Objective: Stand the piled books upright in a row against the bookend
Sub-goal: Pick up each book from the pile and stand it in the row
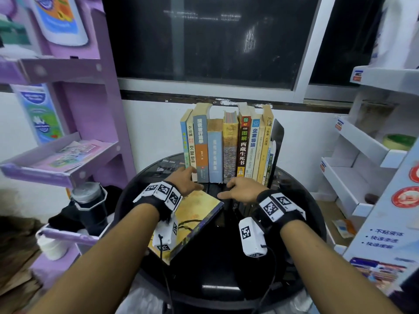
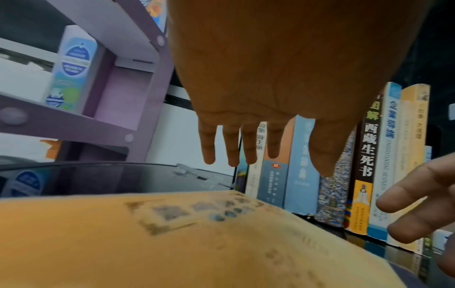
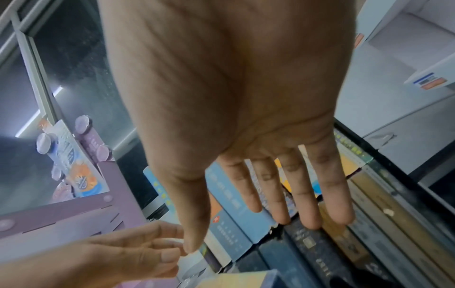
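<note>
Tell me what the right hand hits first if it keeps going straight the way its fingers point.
Most likely the row of upright books: the right hand is open, its fingers aimed at the spines' lower part. Depth is unclear, but nothing seems to lie between.

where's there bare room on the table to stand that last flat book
Bare table top shows left of the row of books, beyond the left hand. The near edge in front of the yellow book is also free. Right of the row is crowded: the bookend closes it. The right hand hovers before the row.
</note>
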A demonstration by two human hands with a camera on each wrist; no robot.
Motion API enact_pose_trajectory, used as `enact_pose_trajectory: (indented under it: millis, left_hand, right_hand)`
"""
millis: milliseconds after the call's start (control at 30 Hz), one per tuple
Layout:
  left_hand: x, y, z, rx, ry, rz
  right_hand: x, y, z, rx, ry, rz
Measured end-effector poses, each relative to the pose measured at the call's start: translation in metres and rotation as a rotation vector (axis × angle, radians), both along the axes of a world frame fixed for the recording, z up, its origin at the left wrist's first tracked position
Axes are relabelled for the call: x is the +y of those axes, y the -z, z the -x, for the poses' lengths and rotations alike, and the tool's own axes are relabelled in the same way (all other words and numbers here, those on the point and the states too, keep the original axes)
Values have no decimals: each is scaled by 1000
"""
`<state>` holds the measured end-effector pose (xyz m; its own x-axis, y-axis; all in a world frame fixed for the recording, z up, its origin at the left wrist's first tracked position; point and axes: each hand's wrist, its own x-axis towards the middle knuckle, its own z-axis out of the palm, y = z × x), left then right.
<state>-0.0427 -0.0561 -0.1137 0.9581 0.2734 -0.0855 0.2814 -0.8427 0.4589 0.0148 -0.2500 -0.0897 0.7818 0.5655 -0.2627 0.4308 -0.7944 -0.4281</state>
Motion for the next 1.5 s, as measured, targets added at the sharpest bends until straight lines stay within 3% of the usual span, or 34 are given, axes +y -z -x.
enact_pose_trajectory:
  millis: [300, 567, 800, 933, 1067, 1200, 1367, 1500]
  left_hand:
    - [19, 14, 29, 231, -140, 128]
    - [11, 18, 33, 279, -116, -92]
    - [15, 19, 36, 273, -124, -15]
    - [17, 15, 36, 286, -129, 68]
    - [25, 8, 39, 201, -123, 206]
    - [35, 1, 42, -2, -165, 500]
    - [33, -6, 40, -307, -202, 862]
    - [24, -16, 34, -462, -156, 1019]
  right_hand:
    - [32, 13, 24, 56, 20, 114]
    - [45, 29, 34, 5, 55, 181]
    - [42, 29, 35, 105, 115, 74]
    - [39, 23, 39, 309, 194, -142]
    - [35, 10, 38, 395, 227, -331]
    - [32, -8, 36, 420, 244, -539]
    - [32, -28, 37, 331, 206, -749]
    - [24, -41, 40, 179, 98, -804]
